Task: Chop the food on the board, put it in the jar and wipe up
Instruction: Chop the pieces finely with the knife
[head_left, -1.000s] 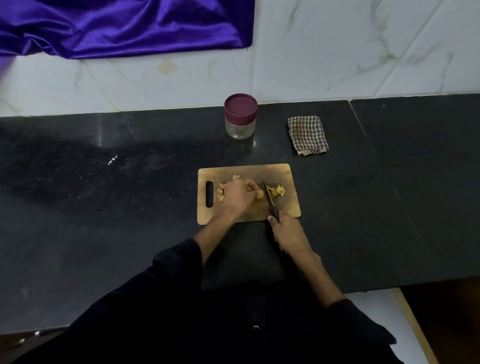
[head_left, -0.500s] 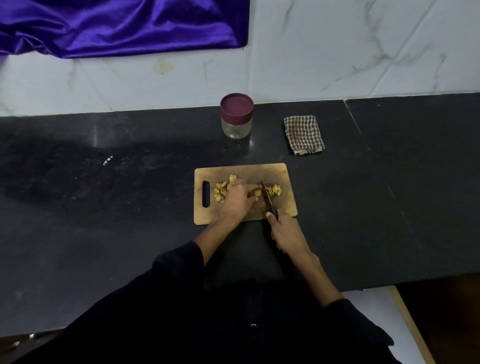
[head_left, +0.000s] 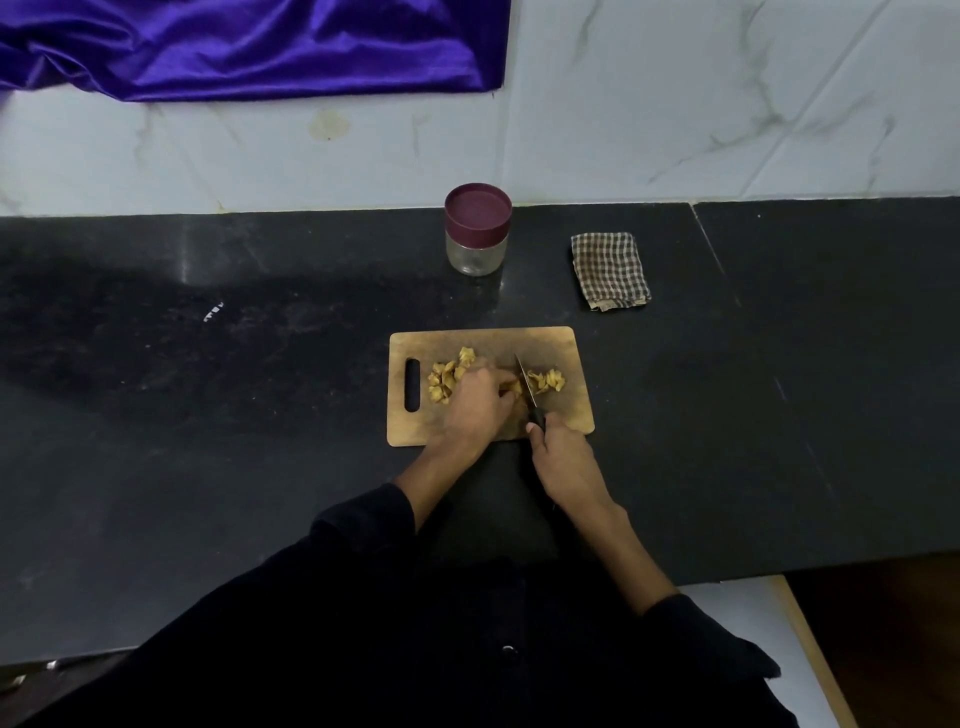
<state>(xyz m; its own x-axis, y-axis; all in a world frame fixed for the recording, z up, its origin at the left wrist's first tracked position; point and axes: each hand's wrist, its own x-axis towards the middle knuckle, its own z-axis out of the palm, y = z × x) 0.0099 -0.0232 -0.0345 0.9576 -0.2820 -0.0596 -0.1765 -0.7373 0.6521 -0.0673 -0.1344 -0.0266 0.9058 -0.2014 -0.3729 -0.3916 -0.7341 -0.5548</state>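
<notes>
Food (head_left: 447, 382) is lying on the cutting board (head_left: 566, 410), in pieces on both sides of the knife (head_left: 524, 387). The right hand (head_left: 563, 460) is gripping the handle, blade pointing away from the person. The left hand (head_left: 475, 402) is curling over uncut food just left of the blade, so cuts are probably moving leftward.

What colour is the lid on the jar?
Dark maroon; the lid sits on the clear jar, seen in the head view.
</notes>
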